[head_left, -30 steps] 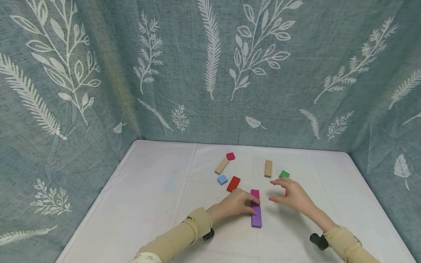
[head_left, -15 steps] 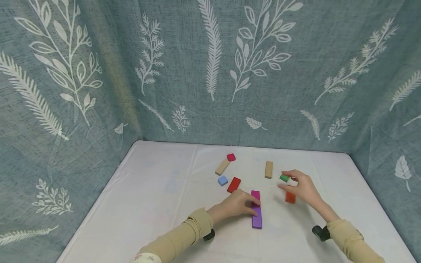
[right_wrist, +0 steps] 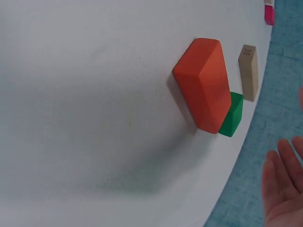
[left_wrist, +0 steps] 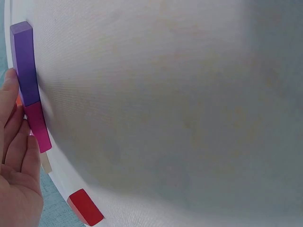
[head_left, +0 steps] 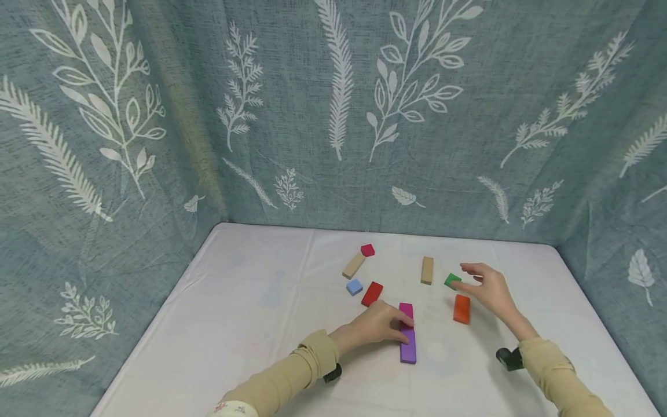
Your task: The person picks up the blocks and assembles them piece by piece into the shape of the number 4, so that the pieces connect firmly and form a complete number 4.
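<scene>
My left hand [head_left: 376, 322] rests at the joint of a magenta block [head_left: 406, 310] and a purple block [head_left: 409, 348], which lie end to end. In the left wrist view, the thumb touches the purple block [left_wrist: 24, 71] and relaxed fingers [left_wrist: 19, 153] lie by the magenta one [left_wrist: 38, 127]. My right hand [head_left: 492, 291] hovers with its fingers spread and nothing held. Its thumb appears over the edge of a green block [head_left: 451, 280]; whether they touch cannot be told. Nearer me lies an orange-red block [head_left: 461, 309], large in the right wrist view.
Beyond the left hand lie a red block [head_left: 372, 294], a light blue block [head_left: 354, 287], a plain wooden block [head_left: 354, 266] and a small crimson block [head_left: 367, 250]. Another wooden block [head_left: 427, 270] lies left of the green one. Leaf-patterned curtains [head_left: 292, 116] surround the white table [head_left: 250, 301].
My right hand has drawn away to the right and slightly back, past the green block, uncovering the orange-red block. The left hand has kept its place on the purple and magenta blocks.
</scene>
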The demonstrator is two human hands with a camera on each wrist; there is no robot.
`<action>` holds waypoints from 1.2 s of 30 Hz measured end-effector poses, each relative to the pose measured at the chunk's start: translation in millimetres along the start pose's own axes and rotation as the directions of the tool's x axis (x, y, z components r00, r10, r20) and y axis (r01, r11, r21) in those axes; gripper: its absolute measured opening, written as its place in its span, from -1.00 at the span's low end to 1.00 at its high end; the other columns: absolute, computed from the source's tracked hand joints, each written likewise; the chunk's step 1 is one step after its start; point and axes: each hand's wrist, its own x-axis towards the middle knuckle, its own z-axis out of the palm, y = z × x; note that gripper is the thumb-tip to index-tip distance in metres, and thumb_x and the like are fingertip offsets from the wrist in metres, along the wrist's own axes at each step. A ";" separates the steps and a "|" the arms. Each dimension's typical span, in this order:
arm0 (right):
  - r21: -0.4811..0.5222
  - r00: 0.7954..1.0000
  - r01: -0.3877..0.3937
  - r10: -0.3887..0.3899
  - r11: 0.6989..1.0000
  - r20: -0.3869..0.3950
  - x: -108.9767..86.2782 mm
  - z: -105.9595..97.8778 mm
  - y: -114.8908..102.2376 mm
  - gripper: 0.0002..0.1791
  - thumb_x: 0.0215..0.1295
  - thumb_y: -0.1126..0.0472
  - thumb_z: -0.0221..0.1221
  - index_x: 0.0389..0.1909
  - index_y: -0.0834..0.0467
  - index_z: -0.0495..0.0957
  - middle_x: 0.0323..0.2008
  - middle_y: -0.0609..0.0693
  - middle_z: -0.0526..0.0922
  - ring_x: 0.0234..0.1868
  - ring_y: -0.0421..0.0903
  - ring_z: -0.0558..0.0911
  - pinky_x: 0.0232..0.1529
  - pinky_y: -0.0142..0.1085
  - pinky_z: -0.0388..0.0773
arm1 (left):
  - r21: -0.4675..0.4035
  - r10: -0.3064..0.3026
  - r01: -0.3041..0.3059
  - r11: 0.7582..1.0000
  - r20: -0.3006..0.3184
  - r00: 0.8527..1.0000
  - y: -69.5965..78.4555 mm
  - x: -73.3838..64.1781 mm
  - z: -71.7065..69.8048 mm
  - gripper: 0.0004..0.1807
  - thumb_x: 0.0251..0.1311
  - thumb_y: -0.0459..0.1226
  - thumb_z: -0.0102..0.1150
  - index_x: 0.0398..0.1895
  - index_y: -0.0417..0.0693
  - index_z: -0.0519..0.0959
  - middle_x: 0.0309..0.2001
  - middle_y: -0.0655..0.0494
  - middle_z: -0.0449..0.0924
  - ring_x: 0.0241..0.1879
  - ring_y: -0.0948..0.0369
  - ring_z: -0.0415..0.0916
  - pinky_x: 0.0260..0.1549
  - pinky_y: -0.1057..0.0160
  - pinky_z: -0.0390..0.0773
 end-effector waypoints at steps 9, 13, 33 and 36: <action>-0.009 1.000 -0.025 0.025 1.000 -0.010 4.2 5.8 6.8 -0.44 0.16 0.20 0.30 0.12 0.42 0.44 0.05 0.39 0.54 0.06 0.28 0.53 0.08 0.06 0.50 | 0.017 0.002 -0.002 1.000 0.001 1.000 2.0 -1.9 -2.3 -0.59 0.01 -0.13 0.39 -0.01 0.04 0.65 -0.09 0.27 0.70 -0.03 0.41 0.58 -0.06 0.57 0.46; -0.006 0.998 -0.054 0.054 0.999 0.017 3.8 12.0 7.7 -0.45 0.17 0.22 0.29 0.12 0.44 0.44 0.05 0.41 0.53 0.06 0.29 0.52 0.10 0.05 0.49 | 0.018 0.005 -0.005 1.000 -0.001 1.000 1.6 -2.8 -2.4 -0.59 0.02 -0.13 0.39 -0.01 0.05 0.65 -0.08 0.27 0.70 -0.02 0.41 0.58 -0.05 0.57 0.46; -0.050 0.986 -0.153 0.155 0.987 0.056 5.9 25.7 19.9 -0.48 0.19 0.22 0.24 0.09 0.46 0.44 0.03 0.42 0.54 0.01 0.28 0.53 0.03 0.06 0.52 | 0.026 0.002 -0.002 1.000 -0.015 1.000 0.3 -4.1 -2.0 -0.60 0.00 -0.12 0.39 -0.03 0.07 0.67 -0.08 0.28 0.70 -0.01 0.41 0.58 -0.04 0.56 0.45; -0.050 0.985 -0.162 0.165 0.985 0.058 5.5 27.3 20.1 -0.48 0.19 0.22 0.23 0.09 0.47 0.44 0.02 0.42 0.54 -0.02 0.27 0.55 -0.01 0.04 0.53 | 0.021 -0.003 0.003 1.000 -0.017 1.000 0.6 -4.5 -1.7 -0.61 -0.01 -0.12 0.40 -0.04 0.07 0.67 -0.09 0.28 0.70 -0.01 0.41 0.57 -0.03 0.56 0.45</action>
